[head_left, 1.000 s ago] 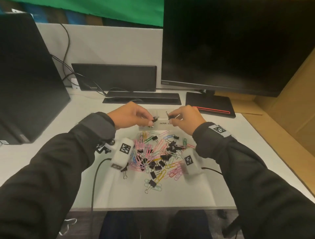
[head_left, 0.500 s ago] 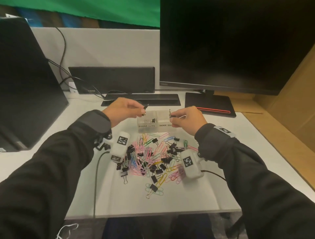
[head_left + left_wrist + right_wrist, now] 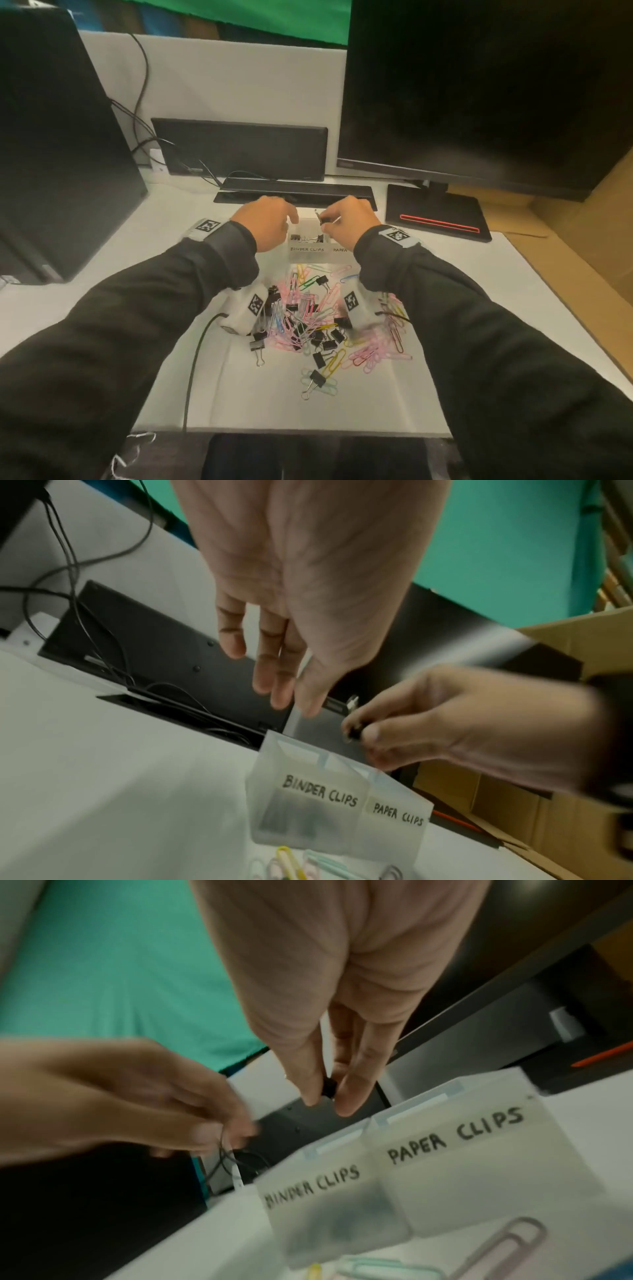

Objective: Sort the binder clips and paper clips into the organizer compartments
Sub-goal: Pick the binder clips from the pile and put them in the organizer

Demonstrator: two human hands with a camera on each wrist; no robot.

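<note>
The fingertips (image 3: pixel 313 1096) of the right hand (image 3: pixel 346 221) were pinched on a small black binder clip (image 3: pixel 329 1089), held above the organizer (image 3: pixel 308 823), over the compartment labelled for binder clips as far as could be judged. The left hand (image 3: pixel 265 224) was seen with fingers straight and loosely spread, nothing held. The clip was judged light, stiff and springy, its smooth body best taken at the sides. A mixed pile of clips (image 3: pixel 318 322) lay on the white desk (image 3: pixel 154 240) near the person. Both labels were read fully only in the wrist views, "PAPER" being partly hidden in the head view; the pile was shown whole only from the head.
</note>
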